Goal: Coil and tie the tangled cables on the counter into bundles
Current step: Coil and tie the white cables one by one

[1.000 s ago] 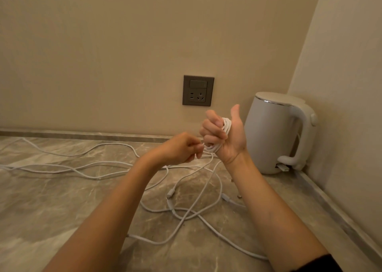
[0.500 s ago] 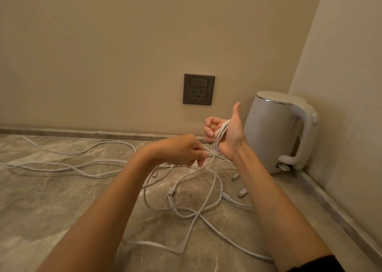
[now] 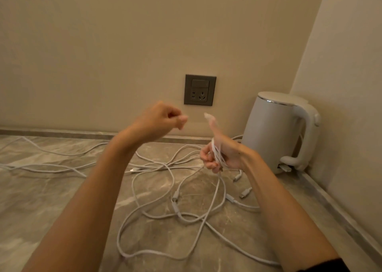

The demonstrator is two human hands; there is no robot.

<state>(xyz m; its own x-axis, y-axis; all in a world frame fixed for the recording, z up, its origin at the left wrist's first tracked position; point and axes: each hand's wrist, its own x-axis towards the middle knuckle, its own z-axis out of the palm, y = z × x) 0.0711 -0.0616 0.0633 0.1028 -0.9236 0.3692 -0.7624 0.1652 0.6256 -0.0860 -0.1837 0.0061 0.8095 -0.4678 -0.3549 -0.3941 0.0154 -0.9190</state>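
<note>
The marble counter (image 3: 62, 199) ran wide and bare to the left and toward the camera, and was closed at the back by the beige wall and its low upstand and at the right by a second wall that met the first in a corner. The white kettle (image 3: 277, 131) stood upright in that corner, handle turned to the right wall, so the open room lay left and near.

The tangled white cables (image 3: 175, 205) sprawled over the middle of the counter. Their long strands ran mostly left to right along the back, trailing off past the left edge of view, while looser loops curled toward the camera in front of the arms. Several plug ends lay near the right forearm, pointing different ways.

The wall socket (image 3: 200, 89) sat on the back wall above the tangle, between the two hands.

The left hand (image 3: 161, 118) was raised above the counter, blurred, fingers curled with thumb and forefinger pinched together; whether it gripped a strand could not be told.

The right hand (image 3: 221, 156) was lower, near the kettle, thumb up and fingers closed on a small coil (image 3: 217, 154) of cable wound across its palm. The coil's turns ran roughly upright, and one strand dropped from its lower edge to the loops on the counter directly beneath.
</note>
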